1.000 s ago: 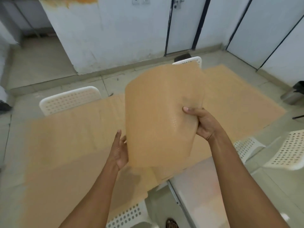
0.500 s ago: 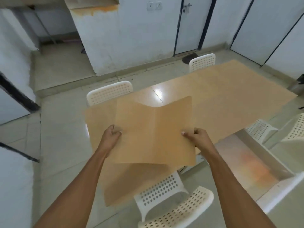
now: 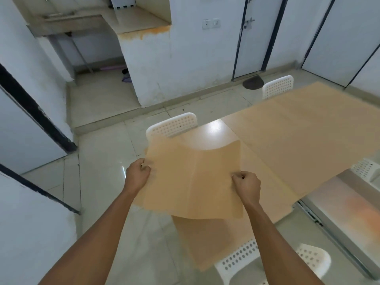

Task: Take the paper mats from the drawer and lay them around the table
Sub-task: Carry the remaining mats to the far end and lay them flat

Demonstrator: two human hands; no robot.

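Both hands, left hand (image 3: 137, 175) and right hand (image 3: 246, 185), now pinch the flattened paper mat (image 3: 193, 179) lower over the table (image 3: 216, 130) end; laying appears imminent.

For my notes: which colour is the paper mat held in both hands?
Plain light brown, kraft-like, seen in the head view: the paper mat.

Held above the near end of the table (image 3: 213, 130): a paper mat (image 3: 193, 179), pinched at its 9 o'clock edge by the left hand (image 3: 137, 175) and at its 3 o'clock edge by the right hand (image 3: 245, 185). Spread over the table toward 2 o'clock: more paper mats (image 3: 298, 136). Tucked in at 12 o'clock beyond the held mat: a chair (image 3: 172, 125); at 1 o'clock, farther off, a second chair (image 3: 277, 86). At 5 o'clock, below the hands: two more chairs (image 3: 242, 262). At 4 o'clock, beside the table: an open drawer (image 3: 349, 212).
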